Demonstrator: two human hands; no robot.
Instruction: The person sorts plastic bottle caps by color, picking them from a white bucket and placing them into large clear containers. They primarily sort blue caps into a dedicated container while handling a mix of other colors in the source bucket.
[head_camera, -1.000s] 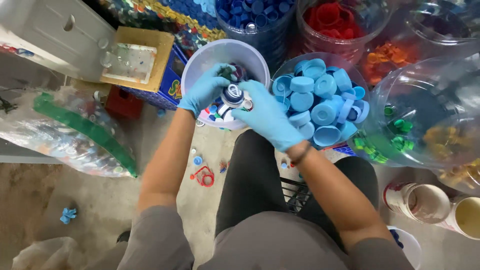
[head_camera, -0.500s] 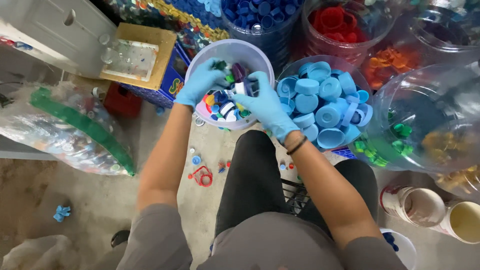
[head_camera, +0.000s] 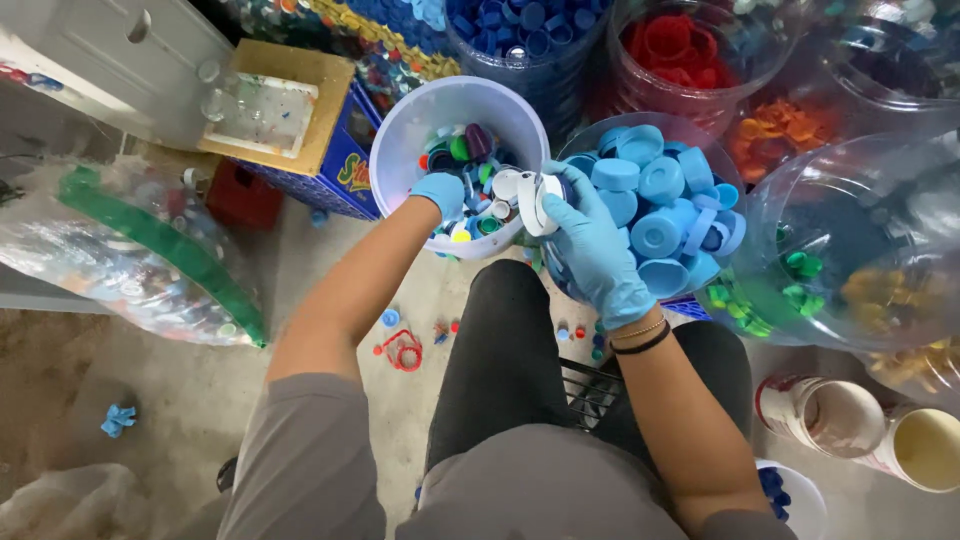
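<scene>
The round white plastic bucket (head_camera: 400, 150) of mixed coloured bottle caps sits on the floor just ahead of the person's knees. The left hand (head_camera: 440, 192), in a light blue glove, reaches down inside it, fingers curled among the caps; whether they grip 1 cannot be told. The right hand (head_camera: 590, 240), gloved the same, hovers at the bucket's right rim, fingers clamped on several white plastic caps (head_camera: 535, 195). Right of the bucket, touching it, stands a clear tub of light blue caps (head_camera: 660, 205).

Two gloved hands (head_camera: 590, 250), one white tub (head_camera: 400, 150)
</scene>
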